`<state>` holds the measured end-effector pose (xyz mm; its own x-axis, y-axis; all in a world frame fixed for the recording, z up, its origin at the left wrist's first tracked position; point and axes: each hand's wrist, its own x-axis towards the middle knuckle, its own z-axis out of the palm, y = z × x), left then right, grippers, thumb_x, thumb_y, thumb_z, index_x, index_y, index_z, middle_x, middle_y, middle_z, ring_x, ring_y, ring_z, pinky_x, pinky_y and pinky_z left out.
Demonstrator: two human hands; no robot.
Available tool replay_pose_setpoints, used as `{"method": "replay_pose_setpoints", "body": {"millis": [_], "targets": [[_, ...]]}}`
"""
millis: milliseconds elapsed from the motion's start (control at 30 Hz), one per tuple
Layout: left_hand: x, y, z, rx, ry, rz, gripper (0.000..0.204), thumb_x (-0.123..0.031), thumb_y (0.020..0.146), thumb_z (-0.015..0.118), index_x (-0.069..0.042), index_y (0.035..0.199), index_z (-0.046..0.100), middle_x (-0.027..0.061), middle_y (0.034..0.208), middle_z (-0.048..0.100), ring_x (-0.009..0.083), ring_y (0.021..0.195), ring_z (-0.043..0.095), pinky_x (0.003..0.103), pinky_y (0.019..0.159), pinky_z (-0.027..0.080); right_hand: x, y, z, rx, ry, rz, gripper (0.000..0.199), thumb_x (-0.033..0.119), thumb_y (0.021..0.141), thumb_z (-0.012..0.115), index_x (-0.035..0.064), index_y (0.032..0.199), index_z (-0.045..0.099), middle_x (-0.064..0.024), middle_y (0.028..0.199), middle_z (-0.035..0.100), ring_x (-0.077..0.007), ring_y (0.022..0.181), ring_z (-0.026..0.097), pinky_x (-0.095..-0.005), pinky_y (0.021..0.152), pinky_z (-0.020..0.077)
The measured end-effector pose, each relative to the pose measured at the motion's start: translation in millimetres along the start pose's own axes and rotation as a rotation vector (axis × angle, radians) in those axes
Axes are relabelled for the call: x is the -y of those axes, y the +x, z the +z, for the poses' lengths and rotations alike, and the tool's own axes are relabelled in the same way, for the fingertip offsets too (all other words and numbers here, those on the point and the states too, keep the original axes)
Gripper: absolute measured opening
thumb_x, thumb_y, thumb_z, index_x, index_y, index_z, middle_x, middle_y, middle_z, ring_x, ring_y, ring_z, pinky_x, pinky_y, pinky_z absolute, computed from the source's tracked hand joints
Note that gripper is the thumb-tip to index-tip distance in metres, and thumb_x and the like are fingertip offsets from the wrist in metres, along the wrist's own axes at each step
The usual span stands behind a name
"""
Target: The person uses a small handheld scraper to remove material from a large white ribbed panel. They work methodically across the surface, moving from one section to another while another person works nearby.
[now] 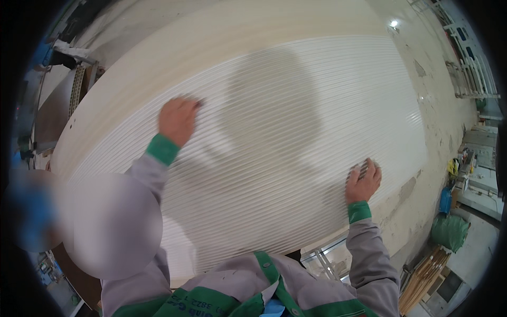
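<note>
A large white ribbed panel (264, 174) spreads out in front of me, its fine parallel grooves running across. My left hand (178, 120) is over its far left part, fingers curled and slightly blurred. A small dark spot shows at those fingertips, too small to name. Farther right, my right hand (364, 180) rests near the panel's near right edge, fingers apart and bent on the surface, holding nothing that I can see. The shadow of my head and arms falls across the middle of the ribs.
A cream board (121, 92) shows beyond the panel's far left edge. At right are a white metal rack (471, 79), a green bag (450, 232), a blue container (446, 200) and a bundle of wooden strips (424, 280). A blurred pale round shape (108, 227) blocks the lower left.
</note>
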<state>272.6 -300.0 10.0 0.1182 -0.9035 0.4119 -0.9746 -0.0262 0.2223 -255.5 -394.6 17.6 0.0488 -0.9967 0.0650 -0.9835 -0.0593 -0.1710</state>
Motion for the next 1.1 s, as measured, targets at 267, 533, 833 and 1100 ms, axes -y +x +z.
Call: {"method": "replay_pose_setpoints", "body": {"millis": [267, 533, 833, 1100], "targets": [[-228, 252, 168, 0.150, -0.133, -0.051, 0.020, -0.019, 0.096, 0.057, -0.012, 0.098, 0.075, 0.0112, 0.099, 0.070, 0.0300, 0.099, 0.067, 0.047, 0.084, 0.052, 6, 2, -2, 0.015, -0.019, 0.062, 0.056, 0.026, 0.092, 0.061, 0.0012, 0.141, 0.051, -0.0262, 0.145, 0.044, -0.0415, 0.140, 0.036, -0.0533, 0.119, 0.0245], [-225, 249, 152, 0.220, -0.139, -0.039, 0.023, -0.024, 0.099, 0.054, -0.017, 0.104, 0.075, 0.0058, 0.106, 0.069, 0.0245, 0.104, 0.065, 0.043, 0.087, 0.047, 5, 0, -3, -0.062, -0.009, 0.000, 0.054, 0.027, 0.092, 0.063, 0.0032, 0.140, 0.053, -0.0253, 0.144, 0.046, -0.0414, 0.138, 0.039, -0.0531, 0.118, 0.0267], [13, -31, -20, 0.030, 0.040, -0.170, 0.010, -0.022, 0.088, 0.070, -0.019, 0.097, 0.073, 0.0028, 0.091, 0.065, 0.0267, 0.088, 0.064, 0.042, 0.078, 0.048, 9, -4, -3, -0.085, -0.044, 0.017, 0.053, 0.031, 0.095, 0.060, 0.0051, 0.141, 0.053, -0.0249, 0.144, 0.046, -0.0415, 0.137, 0.040, -0.0535, 0.115, 0.0310], [150, -194, -177, 0.254, 0.348, -0.391, 0.016, -0.020, 0.093, 0.067, -0.014, 0.108, 0.071, 0.0031, 0.103, 0.066, 0.0270, 0.100, 0.060, 0.043, 0.090, 0.044, 14, -5, -7, -0.060, -0.039, 0.008, 0.051, 0.032, 0.097, 0.056, 0.0061, 0.141, 0.052, -0.0198, 0.146, 0.046, -0.0384, 0.138, 0.040, -0.0531, 0.115, 0.0313]]}}
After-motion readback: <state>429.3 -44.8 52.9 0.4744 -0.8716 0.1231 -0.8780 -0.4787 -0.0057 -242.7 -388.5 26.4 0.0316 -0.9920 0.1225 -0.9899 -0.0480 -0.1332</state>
